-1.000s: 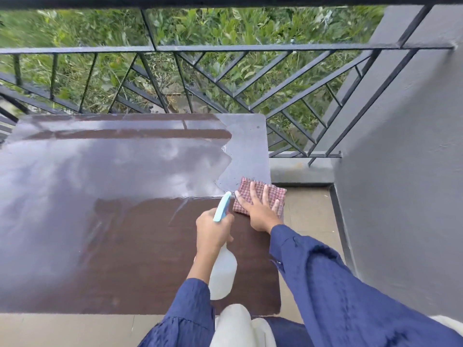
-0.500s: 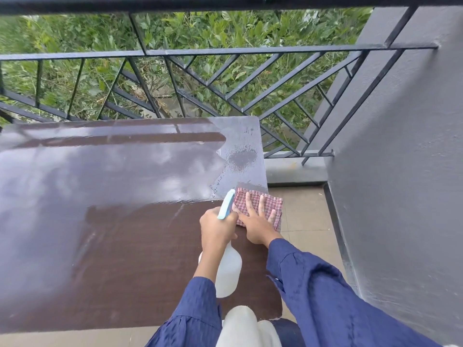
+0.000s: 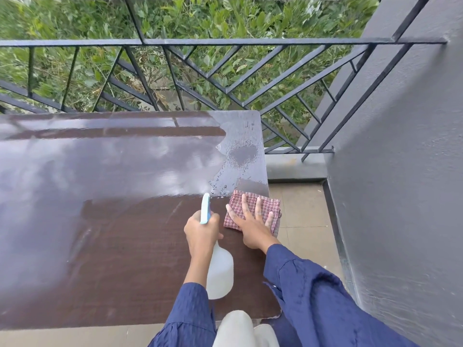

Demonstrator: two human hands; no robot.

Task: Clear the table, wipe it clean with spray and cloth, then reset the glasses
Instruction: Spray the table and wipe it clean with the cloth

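Observation:
A dark brown table (image 3: 112,234) fills the left and middle of the head view. My left hand (image 3: 201,230) grips the neck of a white spray bottle (image 3: 220,271) with a light blue nozzle that points away from me. My right hand (image 3: 251,225) lies flat, fingers spread, on a red-and-white checked cloth (image 3: 253,202) at the table's right edge. Just beyond the cloth, near the far right corner, a wet patch of spray droplets (image 3: 240,159) sits on the tabletop. No glasses are in view.
A black metal railing (image 3: 225,71) runs along the far side of the table, with green bushes behind it. A grey wall (image 3: 400,196) stands close on the right, and a narrow strip of tiled floor (image 3: 305,211) lies between it and the table.
A wet spray patch has appeared near the far right corner. My right hand has drawn the cloth slightly toward me along the right edge. My left hand still holds the bottle.

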